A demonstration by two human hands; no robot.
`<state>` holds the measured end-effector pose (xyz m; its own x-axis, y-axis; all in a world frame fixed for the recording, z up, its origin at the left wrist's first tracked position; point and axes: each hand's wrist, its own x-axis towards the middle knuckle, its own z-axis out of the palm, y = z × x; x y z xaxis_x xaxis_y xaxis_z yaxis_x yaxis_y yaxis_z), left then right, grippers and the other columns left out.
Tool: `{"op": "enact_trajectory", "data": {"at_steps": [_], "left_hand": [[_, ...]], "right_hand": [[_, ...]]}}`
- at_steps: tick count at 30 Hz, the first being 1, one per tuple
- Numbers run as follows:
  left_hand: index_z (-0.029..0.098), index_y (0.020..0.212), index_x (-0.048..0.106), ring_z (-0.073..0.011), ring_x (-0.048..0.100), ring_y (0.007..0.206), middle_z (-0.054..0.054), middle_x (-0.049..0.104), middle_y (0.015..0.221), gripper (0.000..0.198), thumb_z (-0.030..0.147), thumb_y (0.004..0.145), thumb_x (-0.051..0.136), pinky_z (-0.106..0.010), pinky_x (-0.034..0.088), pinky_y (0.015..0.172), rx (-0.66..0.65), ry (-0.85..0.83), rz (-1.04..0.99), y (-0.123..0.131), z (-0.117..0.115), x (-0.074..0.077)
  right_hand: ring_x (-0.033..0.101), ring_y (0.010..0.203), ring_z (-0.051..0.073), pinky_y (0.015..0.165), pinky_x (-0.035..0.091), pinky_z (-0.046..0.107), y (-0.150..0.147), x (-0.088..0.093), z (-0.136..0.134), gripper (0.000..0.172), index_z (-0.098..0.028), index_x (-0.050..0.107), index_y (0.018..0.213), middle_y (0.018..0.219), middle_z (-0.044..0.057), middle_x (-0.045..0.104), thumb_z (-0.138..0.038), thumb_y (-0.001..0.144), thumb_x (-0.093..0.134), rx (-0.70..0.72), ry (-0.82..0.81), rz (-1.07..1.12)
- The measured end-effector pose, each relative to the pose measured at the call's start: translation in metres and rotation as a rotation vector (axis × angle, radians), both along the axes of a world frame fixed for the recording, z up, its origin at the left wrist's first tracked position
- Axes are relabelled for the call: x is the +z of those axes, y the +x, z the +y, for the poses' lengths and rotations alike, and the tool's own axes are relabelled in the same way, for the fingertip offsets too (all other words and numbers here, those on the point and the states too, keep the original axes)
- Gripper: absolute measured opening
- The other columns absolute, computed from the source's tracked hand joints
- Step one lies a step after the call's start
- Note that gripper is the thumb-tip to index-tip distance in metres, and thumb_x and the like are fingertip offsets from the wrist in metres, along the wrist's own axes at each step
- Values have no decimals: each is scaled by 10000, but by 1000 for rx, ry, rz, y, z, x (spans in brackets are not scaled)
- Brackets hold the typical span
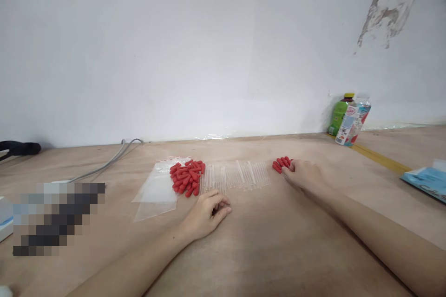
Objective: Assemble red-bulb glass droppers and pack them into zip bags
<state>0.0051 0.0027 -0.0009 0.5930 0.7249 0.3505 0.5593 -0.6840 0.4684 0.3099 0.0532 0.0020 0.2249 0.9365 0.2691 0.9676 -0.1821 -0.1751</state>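
Observation:
A pile of small red rubber caps lies on the wooden table, partly on clear zip bags. To its right stretches a row of clear thin tubes. My left hand rests on the table just below the red pile and the tubes' left end, fingers loosely curled, nothing visible in them. My right hand lies at the tubes' right end, fingers closed around a small cluster of red caps.
A green bottle and a squashed clear bottle stand at the wall, back right. A blue pack lies at the right edge. A grey cable runs at the back left, and a black object lies far left.

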Motion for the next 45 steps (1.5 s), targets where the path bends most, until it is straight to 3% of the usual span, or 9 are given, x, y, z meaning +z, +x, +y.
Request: {"op": "enact_trajectory", "data": {"at_steps": [4, 9, 15, 20, 24, 28, 32, 37, 45], "left_hand": [[173, 841, 593, -121, 522, 659, -25, 538, 765, 127, 228, 807, 485, -225, 426, 601, -1, -6, -5, 0, 0, 0], [167, 834, 591, -120, 521, 656, -26, 542, 762, 116, 224, 801, 494, -220, 420, 590, 4, -5, 3, 0, 0, -1], [168, 838, 589, -119, 515, 659, -21, 537, 761, 120, 222, 808, 485, -220, 415, 593, -4, 4, 3, 0, 2, -1], [167, 831, 591, -118, 516, 647, -21, 538, 751, 115, 225, 805, 495, -222, 420, 595, -12, -1, -14, 0, 0, -2], [186, 863, 589, -129, 521, 657, -19, 560, 785, 137, 283, 792, 524, -230, 417, 591, 70, 57, -48, 0, 0, 0], [191, 780, 581, -172, 523, 794, -22, 571, 800, 117, 269, 800, 496, -277, 411, 715, 275, 228, -25, -12, 23, 15], [184, 788, 613, -220, 499, 887, -57, 562, 840, 165, 293, 783, 488, -324, 383, 797, 487, 278, 214, -32, 71, 34], [196, 828, 662, -289, 465, 968, -89, 568, 969, 211, 338, 708, 562, -399, 347, 840, 528, 215, 299, -41, 116, 37], [213, 717, 656, -252, 512, 923, -52, 596, 905, 108, 280, 652, 602, -344, 377, 804, 539, 175, 287, -39, 120, 31]], "right_hand": [[553, 637, 216, 586, 284, 301, -3, -1, 0, 387, -165, 559, 600, 675, 88, 614, -450, 769, 360, -12, 18, -27], [541, 641, 197, 642, 296, 312, -20, 3, -3, 412, -181, 557, 554, 614, 54, 593, -458, 781, 352, 98, 70, -4], [547, 685, 215, 689, 309, 350, -46, 12, 12, 306, -177, 611, 603, 651, 71, 602, -384, 726, 422, 82, -106, 41], [562, 678, 226, 628, 328, 342, -53, 19, 26, 179, -144, 627, 668, 662, 105, 603, -249, 639, 486, 7, -227, 80], [568, 666, 229, 585, 331, 319, -53, 23, 26, 167, -137, 621, 663, 651, 115, 601, -240, 629, 493, -1, -245, 92], [567, 673, 214, 553, 319, 283, -52, 26, 15, 217, -157, 587, 620, 673, 104, 611, -271, 707, 425, 70, -194, 91], [539, 633, 180, 545, 293, 267, -54, 21, -7, 214, -168, 532, 675, 674, 65, 605, -295, 771, 388, 212, 26, 63], [512, 632, 157, 634, 303, 281, -63, 4, -41, 175, -178, 495, 721, 684, 33, 605, -303, 809, 410, 511, 238, 53], [555, 683, 154, 769, 292, 330, -65, -24, -48, 234, -193, 563, 900, 744, 40, 646, -317, 859, 368, 682, 358, 98]]}}
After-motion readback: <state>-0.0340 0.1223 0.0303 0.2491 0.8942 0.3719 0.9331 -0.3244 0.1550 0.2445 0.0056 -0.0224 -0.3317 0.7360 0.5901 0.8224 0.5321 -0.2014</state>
